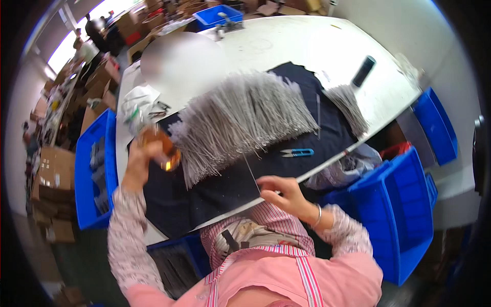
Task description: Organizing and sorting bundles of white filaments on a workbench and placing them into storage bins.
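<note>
A wide heap of thin grey cords [245,112] with small looped ends lies spread over a dark cloth [220,197] on the table. At its left end my left hand [138,161] is closed round a shiny amber see-through roll [162,148], somewhat blurred and seemingly tape. Near the table's front edge, my right hand [286,194] is closed in a pinch on a single thin cord [251,171], which runs up to the heap's front. A pair of blue-handled thread snips [299,152] rests on the cloth, up and right of that hand.
A smaller cord bundle [349,108] and a dark cylinder [363,70] are at the table's right. Blue bins stand at the left [84,179] and right [394,204]. A crumpled white bag [139,102] sits at the left edge. People [89,53] are in the far left background.
</note>
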A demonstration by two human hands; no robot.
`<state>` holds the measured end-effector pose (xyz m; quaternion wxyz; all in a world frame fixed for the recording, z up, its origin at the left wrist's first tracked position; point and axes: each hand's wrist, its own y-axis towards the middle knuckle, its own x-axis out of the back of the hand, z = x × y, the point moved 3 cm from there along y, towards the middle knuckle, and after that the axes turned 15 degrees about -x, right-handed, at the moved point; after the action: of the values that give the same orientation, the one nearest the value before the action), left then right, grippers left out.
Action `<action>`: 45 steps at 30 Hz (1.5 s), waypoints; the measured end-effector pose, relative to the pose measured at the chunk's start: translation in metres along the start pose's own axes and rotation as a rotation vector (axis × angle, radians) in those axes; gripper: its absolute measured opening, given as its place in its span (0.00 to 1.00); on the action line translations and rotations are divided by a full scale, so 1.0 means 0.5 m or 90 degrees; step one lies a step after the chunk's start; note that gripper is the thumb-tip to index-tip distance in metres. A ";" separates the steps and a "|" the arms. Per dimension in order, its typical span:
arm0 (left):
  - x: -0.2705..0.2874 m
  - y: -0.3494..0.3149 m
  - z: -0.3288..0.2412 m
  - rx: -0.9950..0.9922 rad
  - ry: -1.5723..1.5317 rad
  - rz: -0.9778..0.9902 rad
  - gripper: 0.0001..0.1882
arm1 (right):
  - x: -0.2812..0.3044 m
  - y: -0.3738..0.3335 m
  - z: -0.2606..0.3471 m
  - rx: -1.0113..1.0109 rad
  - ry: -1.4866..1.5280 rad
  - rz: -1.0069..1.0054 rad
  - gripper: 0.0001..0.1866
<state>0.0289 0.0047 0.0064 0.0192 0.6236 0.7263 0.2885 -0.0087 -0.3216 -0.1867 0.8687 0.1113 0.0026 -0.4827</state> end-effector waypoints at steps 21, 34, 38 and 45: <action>-0.244 0.243 0.690 0.227 0.374 -0.176 0.38 | 0.230 -0.337 -0.297 -0.298 -0.474 -0.062 0.08; -0.112 0.146 0.528 0.338 0.271 -0.065 0.41 | 0.199 -0.307 -0.272 -0.265 -0.427 -0.067 0.04; -0.153 0.030 0.446 0.404 0.082 -0.162 0.41 | 0.197 -0.290 -0.229 -0.199 -0.434 -0.061 0.02; -0.274 -0.197 0.379 0.765 -0.298 -0.315 0.41 | 0.149 -0.187 -0.053 0.081 -0.427 0.016 0.06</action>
<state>0.0448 -0.0517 -0.2404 -0.1080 0.3882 0.8578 -0.3190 -0.0448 -0.4264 -0.2387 0.8183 0.0004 -0.3149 -0.4808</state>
